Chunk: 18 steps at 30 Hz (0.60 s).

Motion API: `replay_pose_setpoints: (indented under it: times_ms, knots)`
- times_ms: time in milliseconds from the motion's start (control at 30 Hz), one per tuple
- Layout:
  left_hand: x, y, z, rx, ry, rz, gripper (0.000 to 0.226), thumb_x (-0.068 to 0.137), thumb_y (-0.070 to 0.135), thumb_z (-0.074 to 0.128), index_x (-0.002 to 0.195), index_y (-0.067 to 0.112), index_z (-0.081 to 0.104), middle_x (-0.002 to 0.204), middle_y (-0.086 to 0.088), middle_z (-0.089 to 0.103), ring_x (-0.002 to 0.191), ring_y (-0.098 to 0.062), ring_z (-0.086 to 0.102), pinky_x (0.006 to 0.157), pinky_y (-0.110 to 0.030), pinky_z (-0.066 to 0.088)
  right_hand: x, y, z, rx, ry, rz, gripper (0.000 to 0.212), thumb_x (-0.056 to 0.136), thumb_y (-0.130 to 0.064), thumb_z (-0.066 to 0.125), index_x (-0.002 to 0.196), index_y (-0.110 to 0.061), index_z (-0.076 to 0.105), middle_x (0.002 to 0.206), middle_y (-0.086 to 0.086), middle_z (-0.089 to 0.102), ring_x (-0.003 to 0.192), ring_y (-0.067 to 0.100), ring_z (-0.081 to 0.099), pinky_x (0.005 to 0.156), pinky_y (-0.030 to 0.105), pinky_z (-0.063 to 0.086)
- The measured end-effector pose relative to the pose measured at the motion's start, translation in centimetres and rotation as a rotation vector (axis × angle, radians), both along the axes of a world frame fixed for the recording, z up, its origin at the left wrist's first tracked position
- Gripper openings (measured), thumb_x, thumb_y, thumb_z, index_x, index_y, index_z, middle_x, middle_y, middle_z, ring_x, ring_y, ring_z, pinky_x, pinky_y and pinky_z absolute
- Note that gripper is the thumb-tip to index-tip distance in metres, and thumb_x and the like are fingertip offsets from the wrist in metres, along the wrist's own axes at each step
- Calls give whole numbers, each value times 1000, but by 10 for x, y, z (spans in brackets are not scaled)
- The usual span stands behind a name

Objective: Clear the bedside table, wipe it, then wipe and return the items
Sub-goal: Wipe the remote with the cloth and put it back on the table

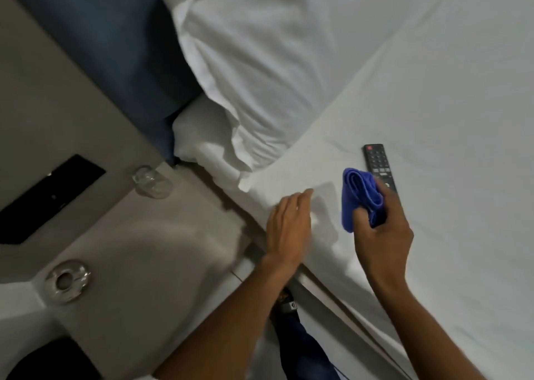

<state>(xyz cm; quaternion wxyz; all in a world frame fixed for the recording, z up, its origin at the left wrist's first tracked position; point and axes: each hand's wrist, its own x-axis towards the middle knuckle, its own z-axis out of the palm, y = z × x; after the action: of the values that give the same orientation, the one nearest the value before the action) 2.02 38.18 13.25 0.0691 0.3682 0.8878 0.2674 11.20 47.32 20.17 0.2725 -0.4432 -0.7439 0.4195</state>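
Cloth [362,199], blue and folded, bunched in right hand [381,235] above black remote [378,163]

One head-worn view looks steeply down from above the person's forearms, close enough that both arms fill the lower frame. The camera is rolled, so the bed edge [289,252] runs diagonally from ten o'clock to five o'clock. The bedside table [150,252] lies toward eight o'clock, the white bed [448,105] toward two o'clock.

Your inventory: soft blue cloth [361,197]; clear glass tumbler [152,181] and ashtray [68,281]; matt, probably laminate table [161,252]; black plastic remote [375,155]; white cotton-looking sheet [433,90].
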Motion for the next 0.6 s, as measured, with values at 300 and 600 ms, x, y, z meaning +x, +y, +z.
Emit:
replay_pose_setpoints:
  times_ms: [300,600]
  knots:
    - [64,142,17,-209,-254,-53,71,94,35,61,149,12,23,136,-15,50,119,-30,49,92,-40,48,60,89,11,102,-73,-189,51,82,0,52,128,-21,59,115,-3,68,88,2,58,78,1,41]
    - [58,174,14,-14,-753,350,51,89,14,67,137,7,48,130,-15,58,117,-31,58,91,-39,53,64,117,0,124,-123,-132,50,82,3,49,125,-20,59,116,-1,66,91,4,57,77,1,40]
